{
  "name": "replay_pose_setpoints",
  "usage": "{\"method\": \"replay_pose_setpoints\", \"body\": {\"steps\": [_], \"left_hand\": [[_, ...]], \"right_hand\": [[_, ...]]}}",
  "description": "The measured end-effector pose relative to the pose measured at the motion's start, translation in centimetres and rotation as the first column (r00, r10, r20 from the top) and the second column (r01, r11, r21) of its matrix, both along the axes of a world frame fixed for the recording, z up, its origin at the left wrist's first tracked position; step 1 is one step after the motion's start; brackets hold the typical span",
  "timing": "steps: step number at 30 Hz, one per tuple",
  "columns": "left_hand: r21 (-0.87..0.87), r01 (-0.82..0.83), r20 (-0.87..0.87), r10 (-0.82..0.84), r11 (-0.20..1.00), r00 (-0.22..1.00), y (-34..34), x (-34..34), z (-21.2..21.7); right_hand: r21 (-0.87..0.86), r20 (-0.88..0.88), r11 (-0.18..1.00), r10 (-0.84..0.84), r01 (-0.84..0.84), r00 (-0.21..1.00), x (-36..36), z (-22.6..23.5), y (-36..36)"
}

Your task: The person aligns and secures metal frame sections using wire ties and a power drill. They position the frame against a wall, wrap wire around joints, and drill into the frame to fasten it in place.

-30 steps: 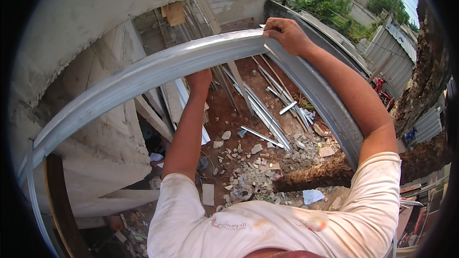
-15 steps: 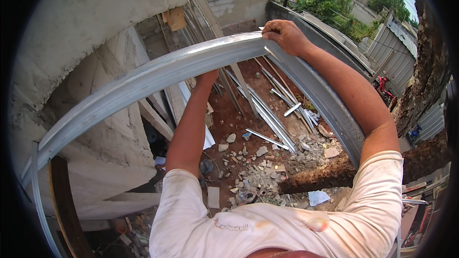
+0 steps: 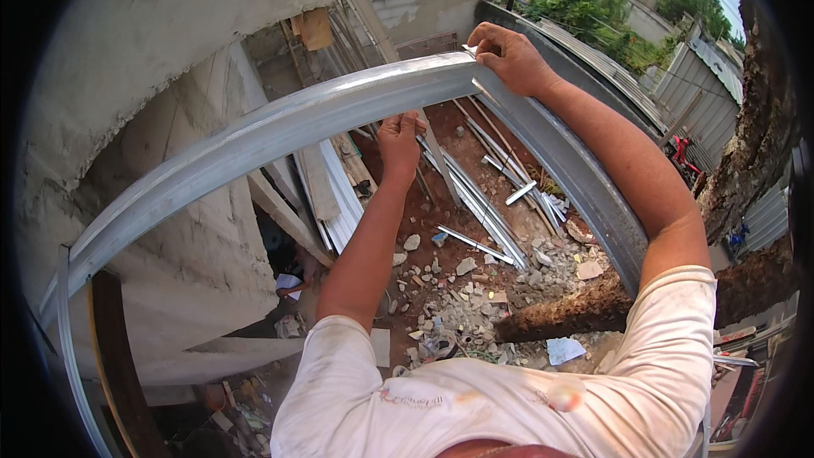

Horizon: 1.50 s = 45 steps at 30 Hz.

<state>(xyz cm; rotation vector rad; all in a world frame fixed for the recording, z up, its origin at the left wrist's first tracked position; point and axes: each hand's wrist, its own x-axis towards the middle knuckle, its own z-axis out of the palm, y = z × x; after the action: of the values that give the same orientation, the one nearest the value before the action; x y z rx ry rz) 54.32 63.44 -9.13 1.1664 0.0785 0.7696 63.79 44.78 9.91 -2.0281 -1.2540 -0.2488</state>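
High above a rubble-strewn yard, the right hand (image 3: pixel 509 58) is closed over the top edge of a long grey galvanised metal channel (image 3: pixel 280 131), gripping it right where that piece meets a second grey metal channel (image 3: pixel 577 178) running down and away to the right. Lower and to the left of it, the left hand (image 3: pixel 398 137) reaches up from beneath, its fingers curled around the underside of the same long channel. From the hands the channel sweeps away to the left, passing in front of a rough grey concrete wall (image 3: pixel 170 25). Far below the hands, on red-brown dirt, lie loose silver metal strips (image 3: pixel 487 203) and a scatter of broken grey concrete rubble (image 3: pixel 462 305).
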Motion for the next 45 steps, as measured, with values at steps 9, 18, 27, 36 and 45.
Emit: {"method": "replay_pose_setpoints", "body": {"steps": [9,18,27,36,45], "left_hand": [[-0.162,-0.032,0.021,0.036,0.986,0.999,-4.1,-3.5,0.3],[0.199,-0.064,0.151,0.034,0.978,0.988,-4.9,-3.8,4.5],[0.755,-0.046,-0.152,0.243,0.654,0.958,-2.7,-6.6,9.8],[0.835,-0.414,0.313,0.304,0.364,0.9,-2.7,-5.3,9.3],[0.762,-0.412,0.286,0.312,0.5,0.906,-3.1,-4.2,11.1]], "right_hand": [[0.047,-0.017,0.997,0.056,-0.055,0.998,0.7,-0.5,-0.1],[0.096,-0.032,0.983,0.162,-0.159,0.986,0.7,-0.3,0.3],[-0.094,0.143,0.975,-0.184,0.199,0.972,-1.6,1.1,0.8],[-0.141,0.159,0.979,-0.127,0.15,0.979,-2.8,2.3,1.8],[-0.028,0.076,0.985,-0.165,0.168,0.983,-1.4,1.4,1.5]]}}
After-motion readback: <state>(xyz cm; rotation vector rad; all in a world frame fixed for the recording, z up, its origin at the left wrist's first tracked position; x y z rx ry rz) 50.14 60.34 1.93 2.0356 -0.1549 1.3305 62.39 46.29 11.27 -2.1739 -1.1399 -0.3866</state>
